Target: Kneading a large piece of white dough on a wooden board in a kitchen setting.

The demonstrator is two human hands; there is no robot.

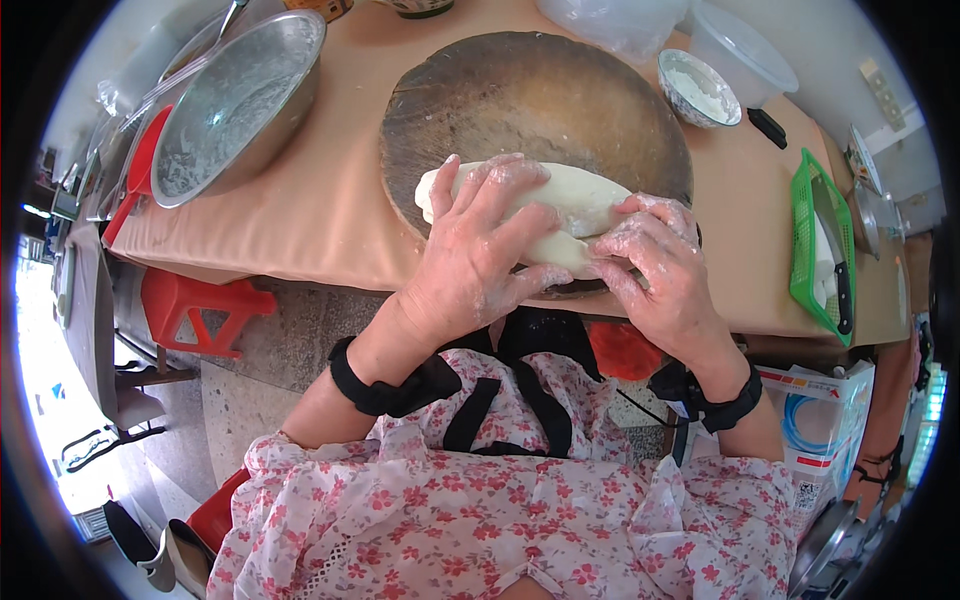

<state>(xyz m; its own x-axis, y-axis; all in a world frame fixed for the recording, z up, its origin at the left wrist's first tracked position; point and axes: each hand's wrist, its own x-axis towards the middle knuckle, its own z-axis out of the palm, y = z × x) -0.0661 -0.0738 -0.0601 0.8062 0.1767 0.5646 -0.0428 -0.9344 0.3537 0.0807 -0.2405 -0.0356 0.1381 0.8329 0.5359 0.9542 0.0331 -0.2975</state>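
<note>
The left hand (pixel 478 250), fingers spread apart, rests on the dough (pixel 585 200), whose right end the right hand (pixel 658 262) clamps in its fingers, on the near part of the round wooden board (pixel 530 100), a patterned bowl (pixel 699 91) standing beyond.

My left hand (pixel 480 250) is spread, its floury fingers (pixel 503 190) splayed, back uppermost; my right hand (pixel 665 260) is curled, thumb near its fingertips; both forearms (pixel 318 412) slant forward and inward

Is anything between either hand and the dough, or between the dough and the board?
Nothing visible: the left hand and right hand both touch the dough, which lies on the round wooden board.
</note>
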